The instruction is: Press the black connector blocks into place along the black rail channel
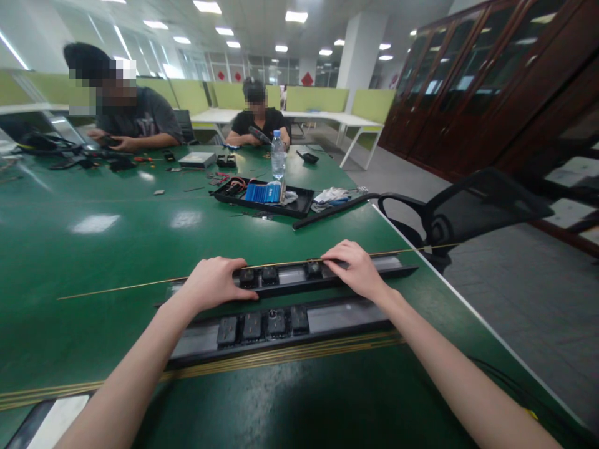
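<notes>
My left hand (pixel 213 284) grips the farther black channel (pixel 395 269) across its width, thumb on the near wall and fingers on the far side. My right hand (pixel 353 268) pinches a long thin brass rod (pixel 126 287) between thumb and fingertips. That rod runs lengthwise over the channel and sticks out past both ends. Small black square blocks (pixel 270 275) sit inside this channel; my hands may hide others. Closer to me, a second black channel (pixel 346 316) lies parallel, with several black blocks (pixel 253 325) in its left half.
Several brass rods (pixel 276 357) lie along the near channel's front. Beyond stand a black tray (pixel 229 201) holding a blue item (pixel 262 193), a water bottle (pixel 277 161), gloves (pixel 331 198) and a black strip (pixel 334 212). Two people sit across the green table (pixel 93 249); a chair (pixel 482 199) is right.
</notes>
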`<state>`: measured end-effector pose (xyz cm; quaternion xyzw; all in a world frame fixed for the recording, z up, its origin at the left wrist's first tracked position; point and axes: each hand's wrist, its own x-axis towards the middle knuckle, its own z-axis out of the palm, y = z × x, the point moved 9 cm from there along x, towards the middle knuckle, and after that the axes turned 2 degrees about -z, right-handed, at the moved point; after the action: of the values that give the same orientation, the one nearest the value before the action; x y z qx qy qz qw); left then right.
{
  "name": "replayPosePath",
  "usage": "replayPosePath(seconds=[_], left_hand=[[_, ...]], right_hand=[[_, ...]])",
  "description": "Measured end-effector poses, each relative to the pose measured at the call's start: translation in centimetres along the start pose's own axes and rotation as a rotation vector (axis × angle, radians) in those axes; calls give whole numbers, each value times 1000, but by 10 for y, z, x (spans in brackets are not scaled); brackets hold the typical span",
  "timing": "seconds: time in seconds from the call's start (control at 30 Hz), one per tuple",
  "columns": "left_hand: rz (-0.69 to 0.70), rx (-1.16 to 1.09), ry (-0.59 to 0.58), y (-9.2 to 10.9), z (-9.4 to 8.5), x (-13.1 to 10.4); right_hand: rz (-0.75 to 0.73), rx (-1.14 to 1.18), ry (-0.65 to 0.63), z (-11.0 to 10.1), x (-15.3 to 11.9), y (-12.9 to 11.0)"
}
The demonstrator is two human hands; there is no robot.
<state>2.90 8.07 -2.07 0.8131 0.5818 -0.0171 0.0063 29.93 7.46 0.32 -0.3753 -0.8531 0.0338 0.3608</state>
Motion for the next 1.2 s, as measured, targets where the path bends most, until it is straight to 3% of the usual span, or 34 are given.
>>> replayPosePath(seconds=[0.57, 1.2], left_hand=[[-1, -16, 5, -1, 1, 0], [-18, -12, -8, -2, 1, 0]], right_hand=[[3, -85, -49, -16, -10, 16], [-38, -271, -99, -47, -22, 36]])
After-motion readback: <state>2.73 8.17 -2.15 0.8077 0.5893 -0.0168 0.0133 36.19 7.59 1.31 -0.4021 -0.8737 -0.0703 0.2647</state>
